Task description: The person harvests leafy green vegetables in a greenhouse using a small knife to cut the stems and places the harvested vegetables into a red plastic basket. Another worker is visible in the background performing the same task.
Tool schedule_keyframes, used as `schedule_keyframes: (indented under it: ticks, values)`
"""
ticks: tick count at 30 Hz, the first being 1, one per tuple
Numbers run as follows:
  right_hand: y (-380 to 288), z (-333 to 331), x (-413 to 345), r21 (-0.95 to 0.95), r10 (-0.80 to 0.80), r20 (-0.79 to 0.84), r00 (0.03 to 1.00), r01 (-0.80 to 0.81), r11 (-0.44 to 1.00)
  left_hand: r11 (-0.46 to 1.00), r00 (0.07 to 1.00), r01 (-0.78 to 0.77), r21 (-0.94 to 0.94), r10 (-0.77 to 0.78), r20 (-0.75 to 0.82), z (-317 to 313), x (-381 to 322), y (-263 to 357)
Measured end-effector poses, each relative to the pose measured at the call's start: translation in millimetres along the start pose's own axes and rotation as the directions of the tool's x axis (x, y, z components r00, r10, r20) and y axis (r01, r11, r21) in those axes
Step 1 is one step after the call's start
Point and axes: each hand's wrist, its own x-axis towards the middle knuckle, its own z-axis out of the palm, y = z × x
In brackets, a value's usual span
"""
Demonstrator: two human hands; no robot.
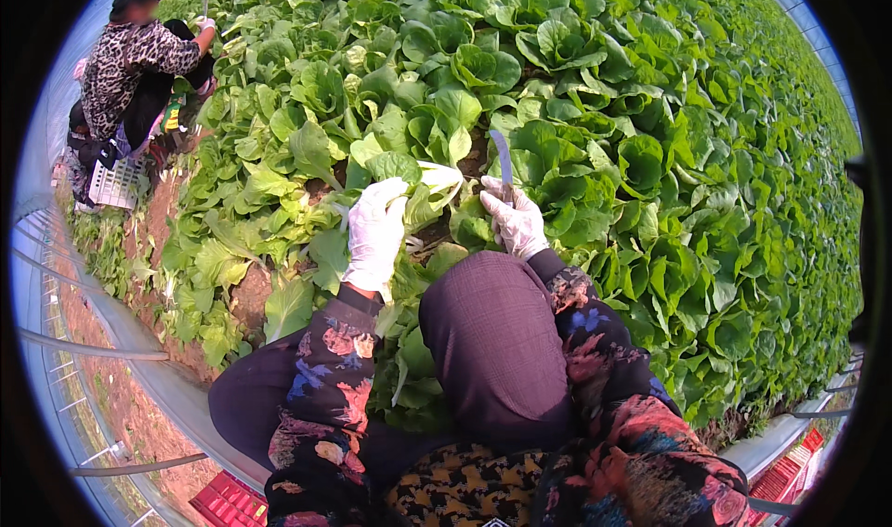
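Observation:
My left hand (376, 231), in a white glove, is closed around a leafy green plant (437, 178), whose pale stem end points right toward my other hand. My right hand (514, 220), gloved too, grips a knife with a curved blade (502, 154); the blade points up and away from me, and its handle is mostly hidden by the fingers. A small gap separates the plant's base from the right fingertips. Rows of rooted leafy greens (557, 46) surround both hands, and loose, yellowish leaves (261, 185) lie to the left.
A co-worker (136, 60) crouches at the upper left beside a white plastic crate (118, 182). Curved poles and plastic film (139, 370) edge the bed on the left. Red crates (230, 502) show at the lower left and lower right. My knees are close below my hands.

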Motion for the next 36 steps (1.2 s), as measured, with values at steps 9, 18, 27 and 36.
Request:
schedule_keyframes:
  ticks: [9,18,27,36]
  values:
    - [-76.1,46.8,-6.1,-0.215,0.092,0.545,0.833,0.033,0.976,0.996,0.986,-0.077,0.036,0.081,-0.144,-67.5,-6.7,63.7]
    - [-97.5,72.5,-38.5,-0.723,0.191,0.543,0.818,0.34,0.602,0.99,0.969,-0.138,-0.004,0.134,-0.207,-84.3,-35.4,84.6]
    - [-79.0,51.8,-12.7,-0.553,0.178,0.527,0.831,0.176,0.814,0.994,0.97,0.049,-0.096,-0.071,-0.231,-78.8,-52.2,66.4]
    - [-96.5,57.5,-31.4,-0.796,-0.109,0.585,0.804,0.595,0.112,0.959,0.981,0.054,0.278,0.001,-0.194,-115.3,-57.0,99.5]
